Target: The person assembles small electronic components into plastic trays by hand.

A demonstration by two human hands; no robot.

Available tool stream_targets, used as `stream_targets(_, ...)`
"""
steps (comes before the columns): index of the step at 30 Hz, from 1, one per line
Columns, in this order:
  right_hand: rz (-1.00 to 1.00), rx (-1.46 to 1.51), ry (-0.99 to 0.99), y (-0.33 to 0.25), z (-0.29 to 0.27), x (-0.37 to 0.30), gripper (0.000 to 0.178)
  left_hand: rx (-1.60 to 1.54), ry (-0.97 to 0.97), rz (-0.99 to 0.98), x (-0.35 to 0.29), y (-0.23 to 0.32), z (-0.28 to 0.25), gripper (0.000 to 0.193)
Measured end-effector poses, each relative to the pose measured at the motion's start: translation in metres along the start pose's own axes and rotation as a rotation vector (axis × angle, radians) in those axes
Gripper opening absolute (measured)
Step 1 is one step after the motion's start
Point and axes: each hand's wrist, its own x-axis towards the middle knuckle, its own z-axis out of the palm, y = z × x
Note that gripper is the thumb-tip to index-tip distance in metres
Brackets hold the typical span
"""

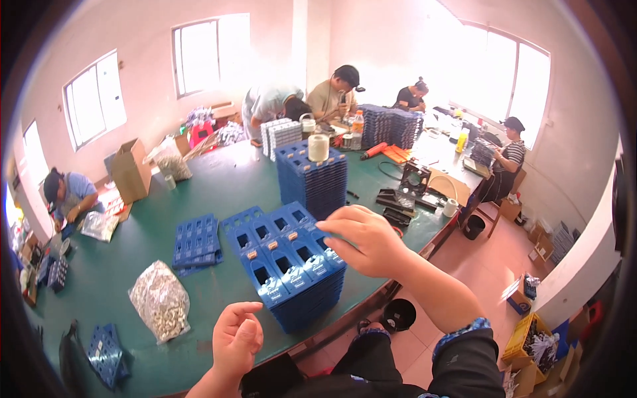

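A tall stack of blue plastic panels [308, 302] with rectangular openings stands at the table's near edge in front of me. Its top panel has small beige pieces along its middle. My right hand [368, 242] is over the stack's right side, fingers stretched and thumb apart; nothing shows in it, and I cannot tell whether the fingertips touch the panel. Low beside the stack's near left corner is my left hand [237, 338], index finger extended and thumb apart, apparently holding nothing. Flat blue panels [197, 240] lie to the left, near a clear bag of small beige parts [159, 302].
Behind my stack rises another blue stack [312, 176] with a white roll [318, 148] on top. Black parts [398, 202] and an orange-handled tool [373, 151] lie right of it. Several people work around the green table [225, 179]. A black bucket [399, 314] stands on the floor.
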Motion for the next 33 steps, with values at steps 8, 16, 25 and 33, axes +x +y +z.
stream_targets(8, 0.515, 0.121, -0.163, 0.012, -0.011, -0.025, 0.037, 0.226, 0.103, 0.013, 0.011, -0.004, -0.014, 0.031)
stream_targets(16, 0.591, 0.181, -0.214, 0.037, 0.016, -0.029, 0.044, 0.386, 0.036, -0.111, 0.037, -0.001, -0.002, 0.069)
stream_targets(25, 0.59, 0.26, -0.192, 0.034, 0.018, -0.029, 0.028, 0.482, 0.036, -0.067, 0.039, -0.011, -0.002, 0.072)
stream_targets(33, 0.558, 0.276, -0.17, 0.032, 0.02, -0.025, 0.028, 0.398, 0.039, -0.096, 0.04, -0.005, 0.003, 0.074)
